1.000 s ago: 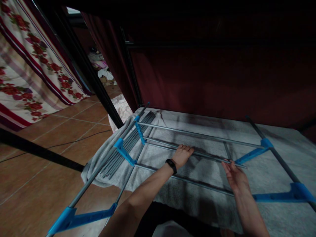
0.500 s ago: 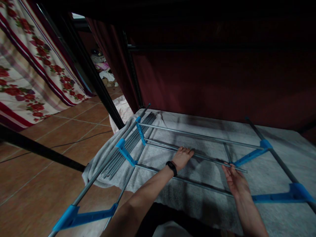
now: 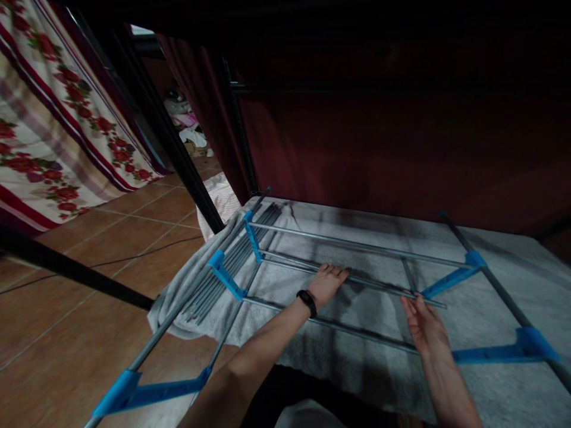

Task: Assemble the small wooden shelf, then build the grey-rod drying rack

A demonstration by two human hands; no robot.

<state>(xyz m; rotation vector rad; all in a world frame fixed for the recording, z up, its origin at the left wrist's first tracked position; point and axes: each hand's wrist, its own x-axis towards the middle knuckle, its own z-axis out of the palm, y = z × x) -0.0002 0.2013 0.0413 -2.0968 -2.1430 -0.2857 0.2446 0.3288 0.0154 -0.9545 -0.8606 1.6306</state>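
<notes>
My left hand (image 3: 329,283), with a dark band on the wrist, is wrapped over a thin grey metal tube (image 3: 379,285) in the middle of a rack frame. The fingers of my right hand (image 3: 423,324) pinch that tube near its right end, close to a blue plastic bracket (image 3: 448,282). At its left the tube runs to another blue bracket (image 3: 253,239). A second bar lies close beside it, partly hidden by my left hand. The frame has thicker side poles (image 3: 504,294) and more crossbars (image 3: 357,242). A near right bracket (image 3: 499,353) joins the right pole.
Several loose metal tubes (image 3: 223,270) lie bundled on the grey blanket (image 3: 312,232) at the left. Black bed posts (image 3: 178,148) stand at the left, with a dark red curtain (image 3: 379,160) behind. A cable (image 3: 120,260) crosses the tiled floor (image 3: 80,321).
The rack's right side has shifted slightly to the left in view, and my left hand a little too. Both hands keep their hold on the tube.
</notes>
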